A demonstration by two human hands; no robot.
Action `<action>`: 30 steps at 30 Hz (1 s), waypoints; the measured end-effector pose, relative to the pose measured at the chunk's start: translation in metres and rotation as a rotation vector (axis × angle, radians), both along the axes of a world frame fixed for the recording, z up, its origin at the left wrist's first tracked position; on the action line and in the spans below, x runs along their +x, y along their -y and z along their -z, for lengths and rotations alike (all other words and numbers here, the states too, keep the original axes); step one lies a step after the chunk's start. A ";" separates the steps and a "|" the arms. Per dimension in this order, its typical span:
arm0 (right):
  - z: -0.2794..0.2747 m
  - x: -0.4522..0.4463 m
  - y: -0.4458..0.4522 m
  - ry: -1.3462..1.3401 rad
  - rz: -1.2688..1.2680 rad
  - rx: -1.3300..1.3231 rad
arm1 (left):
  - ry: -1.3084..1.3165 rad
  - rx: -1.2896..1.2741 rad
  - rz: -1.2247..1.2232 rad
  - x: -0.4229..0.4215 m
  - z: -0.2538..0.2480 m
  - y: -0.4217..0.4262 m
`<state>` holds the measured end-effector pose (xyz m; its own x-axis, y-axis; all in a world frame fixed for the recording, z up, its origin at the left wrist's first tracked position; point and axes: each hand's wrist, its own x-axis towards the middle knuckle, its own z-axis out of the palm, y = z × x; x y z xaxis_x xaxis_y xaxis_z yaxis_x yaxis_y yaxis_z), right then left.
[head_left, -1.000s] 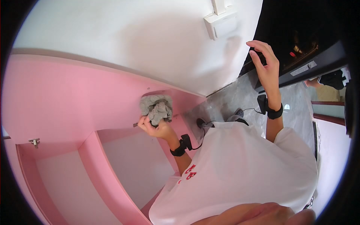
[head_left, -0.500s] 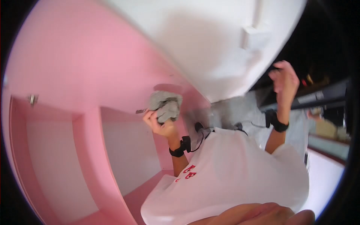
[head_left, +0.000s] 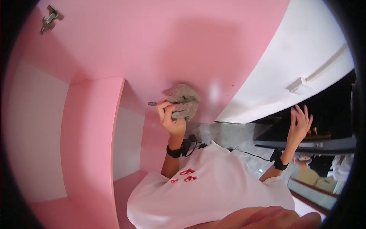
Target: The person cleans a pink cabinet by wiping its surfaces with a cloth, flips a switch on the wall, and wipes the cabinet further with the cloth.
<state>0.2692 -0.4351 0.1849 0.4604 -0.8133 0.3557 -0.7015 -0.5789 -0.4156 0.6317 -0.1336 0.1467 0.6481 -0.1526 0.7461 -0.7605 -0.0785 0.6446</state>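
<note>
A crumpled grey cloth (head_left: pixel 184 102) is bunched in my left hand (head_left: pixel 171 118), whose fingers are curled around its edge. The cloth is up against the pink panel (head_left: pixel 152 42) or very close to it; I cannot tell whether they touch. A small metal hinge piece (head_left: pixel 152 103) on the panel sits just left of my fingers. My right hand (head_left: pixel 300 121) is raised in the air at the right, fingers apart, holding nothing. It is nearest to the lower edge of a white wall (head_left: pixel 286 72).
Pink shelving with an upright divider (head_left: pixel 91 145) stands at the left, near another metal hinge (head_left: pixel 51 19). A white box fitting (head_left: pixel 299 86) juts from the wall. Black straps with cables circle both wrists. Grey floor (head_left: pixel 206 131) shows below, and shelves with goods (head_left: pixel 316 181) stand at right.
The view has turned, bringing more of the pink panel into sight. The cloth in my left hand has shifted along the panel. My right hand appears lower, with its fingers more spread.
</note>
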 end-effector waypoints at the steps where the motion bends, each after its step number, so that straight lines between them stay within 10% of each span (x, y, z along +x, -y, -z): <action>1: 0.006 -0.011 0.009 0.281 -0.223 0.043 | 0.003 0.006 0.037 0.002 0.000 0.002; 3: -0.016 0.019 -0.019 0.854 0.242 0.884 | -0.018 -0.038 0.009 -0.005 -0.004 0.003; 7: -0.093 0.090 -0.039 0.061 -0.174 -0.407 | -0.059 -0.008 0.035 -0.012 -0.003 0.003; 24: -0.118 0.089 -0.064 0.087 -0.442 -0.478 | -0.050 -0.065 0.105 -0.019 -0.018 0.008; 26: -0.101 0.083 -0.043 1.087 -1.055 0.810 | -0.064 -0.082 0.107 -0.023 -0.027 0.011; 27: -0.086 0.078 -0.033 1.080 -1.062 0.819 | -0.052 -0.095 0.148 -0.024 -0.031 0.013; 30: -0.035 0.070 0.009 0.767 -0.026 0.628 | -0.052 -0.096 0.184 -0.027 -0.044 0.013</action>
